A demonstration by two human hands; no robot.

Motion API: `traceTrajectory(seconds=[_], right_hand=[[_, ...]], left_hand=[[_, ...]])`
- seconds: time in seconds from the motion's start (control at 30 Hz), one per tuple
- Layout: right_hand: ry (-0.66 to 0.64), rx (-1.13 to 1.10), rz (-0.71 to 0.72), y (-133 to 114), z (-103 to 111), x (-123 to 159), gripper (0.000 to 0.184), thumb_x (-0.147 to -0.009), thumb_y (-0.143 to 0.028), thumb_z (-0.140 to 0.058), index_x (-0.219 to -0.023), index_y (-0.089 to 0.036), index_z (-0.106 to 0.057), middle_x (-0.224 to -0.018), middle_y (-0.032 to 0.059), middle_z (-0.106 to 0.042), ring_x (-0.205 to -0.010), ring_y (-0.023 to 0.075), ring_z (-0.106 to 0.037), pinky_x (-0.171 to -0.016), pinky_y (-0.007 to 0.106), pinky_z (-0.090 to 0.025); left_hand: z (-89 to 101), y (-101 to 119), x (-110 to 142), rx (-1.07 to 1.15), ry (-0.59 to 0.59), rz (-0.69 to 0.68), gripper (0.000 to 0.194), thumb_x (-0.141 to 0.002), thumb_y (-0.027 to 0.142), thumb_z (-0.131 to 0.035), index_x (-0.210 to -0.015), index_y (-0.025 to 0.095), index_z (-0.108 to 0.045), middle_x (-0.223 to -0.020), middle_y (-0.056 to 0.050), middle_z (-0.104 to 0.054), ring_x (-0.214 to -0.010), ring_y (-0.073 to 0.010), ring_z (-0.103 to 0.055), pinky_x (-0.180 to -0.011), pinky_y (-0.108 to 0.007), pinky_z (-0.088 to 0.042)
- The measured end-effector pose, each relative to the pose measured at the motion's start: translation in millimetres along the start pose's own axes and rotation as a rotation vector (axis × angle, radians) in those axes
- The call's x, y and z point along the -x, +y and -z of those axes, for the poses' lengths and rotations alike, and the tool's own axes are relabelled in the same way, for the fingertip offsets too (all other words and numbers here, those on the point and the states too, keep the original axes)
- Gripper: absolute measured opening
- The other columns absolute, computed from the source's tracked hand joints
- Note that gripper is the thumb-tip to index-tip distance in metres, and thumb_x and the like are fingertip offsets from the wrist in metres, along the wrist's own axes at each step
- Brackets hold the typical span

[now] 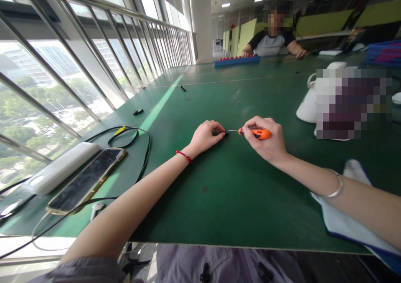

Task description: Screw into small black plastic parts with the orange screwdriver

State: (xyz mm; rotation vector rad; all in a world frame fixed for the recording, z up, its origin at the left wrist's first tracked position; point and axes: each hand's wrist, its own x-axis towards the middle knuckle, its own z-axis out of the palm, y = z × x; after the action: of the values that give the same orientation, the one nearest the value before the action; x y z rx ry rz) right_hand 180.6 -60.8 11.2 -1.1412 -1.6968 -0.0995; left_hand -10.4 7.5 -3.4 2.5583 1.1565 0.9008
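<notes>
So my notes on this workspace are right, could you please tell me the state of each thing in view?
Small black part: pinched in the left hand's grip.
Orange-and-black screwdriver: held roughly level in the right hand, tip at or near the part.
Gold-edged smartphone: face up, screen dark.
Thin black cable with yellow tag: loosely looped.
Pale blue cloth: partly under the right forearm, overhanging the green table.

Left hand (206, 136) pinching, right hand (270, 140) curled

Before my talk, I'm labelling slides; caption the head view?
Left hand holds a small black part at a green table; right hand points an orange screwdriver at it.
</notes>
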Motion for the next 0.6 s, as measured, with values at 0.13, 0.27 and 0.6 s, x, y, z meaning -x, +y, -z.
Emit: traceTrajectory(seconds=[0.13, 0.27, 0.6], right_hand=[[-0.034, 0.010, -0.013, -1.6, 1.3, 0.7, 0.016, -0.078, -0.032, -0.055, -0.065, -0.024, -0.057, -0.065, 0.0008, -0.066, -0.068, 0.0192, -0.058, -0.071, 0.032, -0.045], [-0.042, 0.024, -0.017, -2.0, 2.0, 0.5, 0.016, -0.079, -0.033, -0.055, -0.066, -0.024, -0.057, -0.067, 0.0009, -0.066, -0.069, 0.0193, -0.058, -0.071, 0.032, -0.045], [-0.297, 0.042, 0.015, 8.6, -2.6, -2.8, 0.014, -0.084, -0.030, -0.055, -0.087, -0.023, -0.066, -0.084, 0.0025, -0.067, -0.074, 0.0178, -0.062, -0.076, 0.032, -0.042]], left_hand=[[-0.2, -1.7, -0.4, 0.050, -0.003, 0.034, 0.012, -0.079, 0.026, -0.059, -0.083, 0.019, -0.068, -0.087, -0.001, -0.069, -0.086, -0.0183, -0.060, -0.082, -0.032, -0.048], [1.1, -0.1, -0.8, 0.066, 0.009, 0.071, 0.013, -0.080, 0.027, -0.059, -0.083, 0.020, -0.069, -0.088, -0.002, -0.069, -0.087, -0.0180, -0.061, -0.082, -0.031, -0.048], [1.4, 0.3, -1.1, 0.032, 0.126, 0.027, 0.011, -0.084, 0.023, -0.059, -0.089, 0.017, -0.067, -0.087, -0.004, -0.066, -0.086, -0.0168, -0.060, -0.079, -0.029, -0.048]])
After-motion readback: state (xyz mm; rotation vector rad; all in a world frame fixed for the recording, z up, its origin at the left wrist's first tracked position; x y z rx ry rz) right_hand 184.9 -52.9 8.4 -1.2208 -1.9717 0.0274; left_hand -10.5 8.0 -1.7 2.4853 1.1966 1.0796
